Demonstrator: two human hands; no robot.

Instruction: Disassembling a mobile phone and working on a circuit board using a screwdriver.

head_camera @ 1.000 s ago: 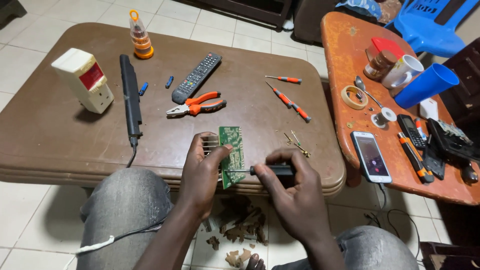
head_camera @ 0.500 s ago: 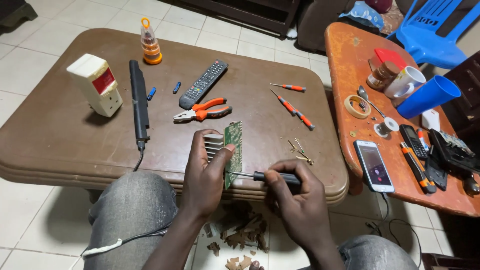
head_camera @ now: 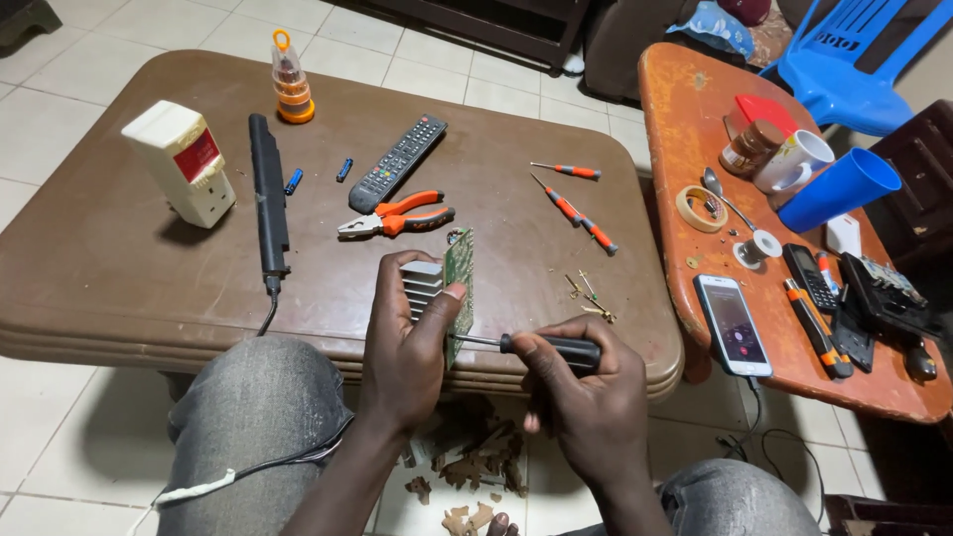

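Head view: our left hand (head_camera: 402, 342) clamps an upright green board (head_camera: 459, 293) with a ribbed metal heatsink (head_camera: 421, 286), above the rounded brown table's (head_camera: 129, 278) near edge. At three o'clock our right hand (head_camera: 586, 397) is closed around a black-handled screwdriver (head_camera: 536, 346), its thin shaft meeting the board. Orange-handled pliers (head_camera: 397, 214) lie at twelve.

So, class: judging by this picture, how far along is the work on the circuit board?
Done: loose brass screws lie on the brown table. In hand: left hand holds the green circuit board upright; right hand presses a black-handled screwdriver against it. Left: the finned heatsink remains attached.
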